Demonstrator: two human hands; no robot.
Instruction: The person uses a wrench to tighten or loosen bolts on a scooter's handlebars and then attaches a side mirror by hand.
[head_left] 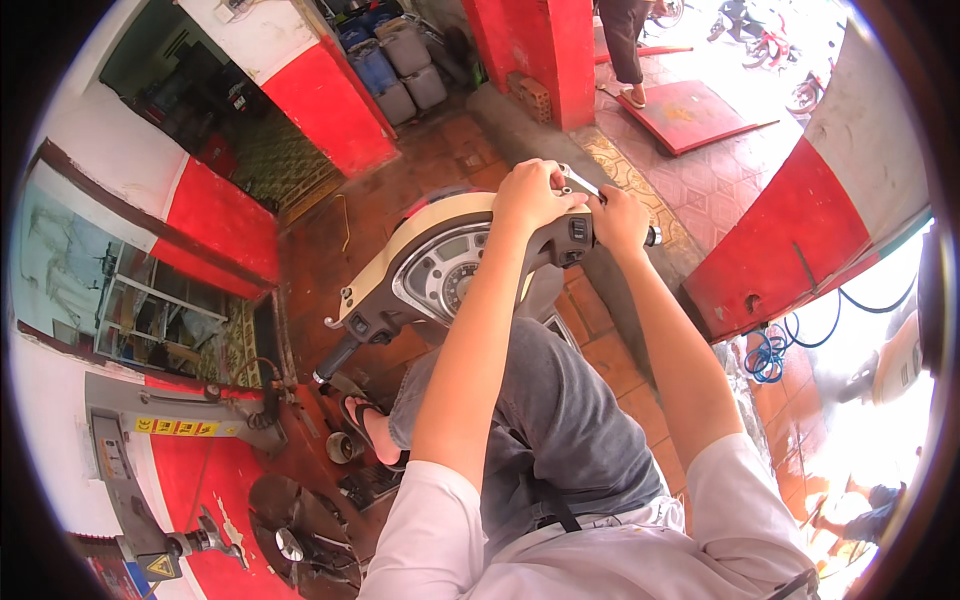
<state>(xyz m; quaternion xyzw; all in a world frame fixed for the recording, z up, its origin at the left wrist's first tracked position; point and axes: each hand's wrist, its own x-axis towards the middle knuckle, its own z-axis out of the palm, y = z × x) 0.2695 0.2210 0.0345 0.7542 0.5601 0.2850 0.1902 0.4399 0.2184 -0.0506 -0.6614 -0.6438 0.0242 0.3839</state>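
Note:
A cream and dark grey scooter handlebar cover (440,214) with a round instrument cluster (452,278) lies in front of me. My left hand (533,194) rests on its right end, fingers curled near a small bolt; what they pinch is hidden. Right beside it, my right hand (620,218) is closed around a slim silver lever (582,182) at the right grip. The black tip of that grip (654,236) shows past the hand. Both hands nearly touch. The left grip (336,358) stands free, with a switch block (368,326) next to it.
A red metal ramp (686,116) lies outside by a person's leg (624,45). Red and white pillars (790,235) flank the doorway. Blue coiled hose (768,355) hangs at right. A grey machine arm (165,415) stands at left; grey containers (410,75) are stacked behind.

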